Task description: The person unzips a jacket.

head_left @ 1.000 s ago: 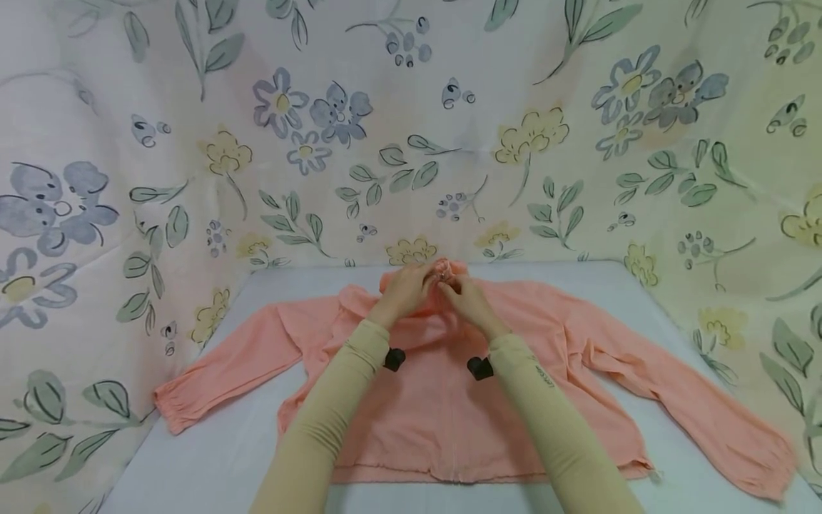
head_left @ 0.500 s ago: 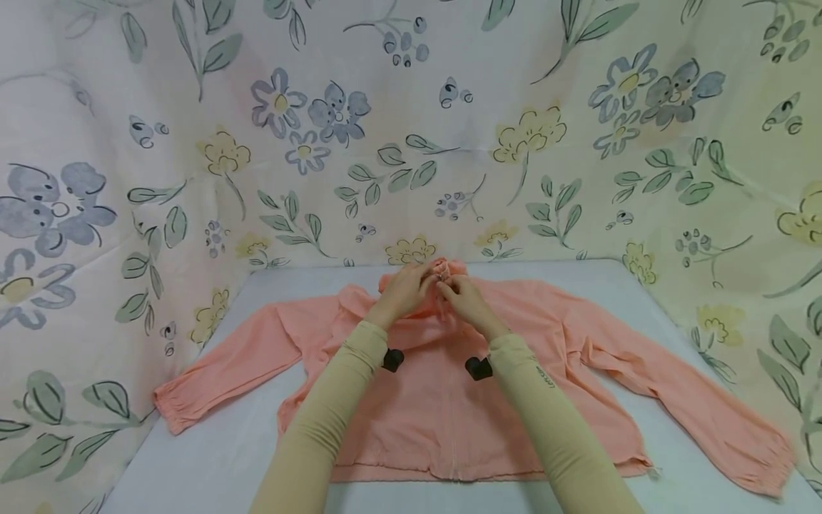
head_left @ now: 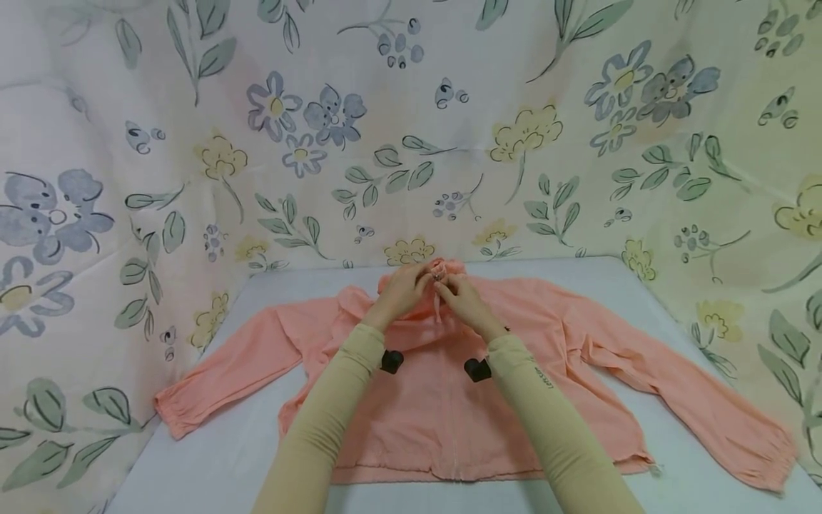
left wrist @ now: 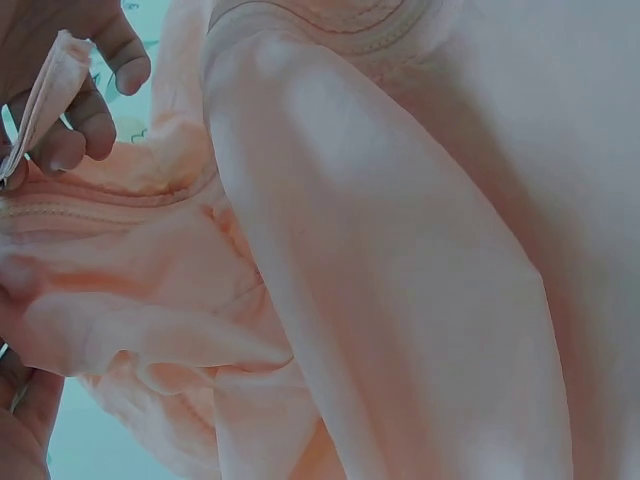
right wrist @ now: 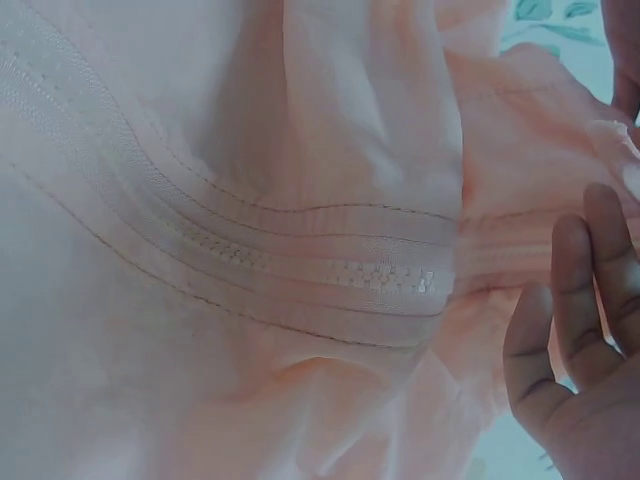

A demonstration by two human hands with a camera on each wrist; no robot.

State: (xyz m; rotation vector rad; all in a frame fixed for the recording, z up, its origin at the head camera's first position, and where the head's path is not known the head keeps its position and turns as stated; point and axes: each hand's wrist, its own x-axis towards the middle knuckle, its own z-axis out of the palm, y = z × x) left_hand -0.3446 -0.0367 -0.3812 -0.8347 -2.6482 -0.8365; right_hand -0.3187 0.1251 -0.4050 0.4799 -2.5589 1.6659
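Note:
A pink zip-up jacket lies front up, its sleeves spread to both sides. At its raised, bunched collar, both hands work close together. My left hand grips the collar fabric from the left; only part of it shows in the left wrist view. From the right, my right hand pinches a narrow pink fabric strip, whose free end hangs below the fingertips. Its other fingers are loosely bent. The pinching fingertips are mostly hidden. The zipper runs up the front with its teeth joined.
The jacket lies on a white table. Behind and beside it hangs a floral cloth. The left sleeve and right sleeve reach toward the table's sides. A small pale cord end sticks out at the hem.
A pink strip has come into sight below the right hand and hangs down in front of the jacket. Both hands stay at the collar with only slight finger movement.

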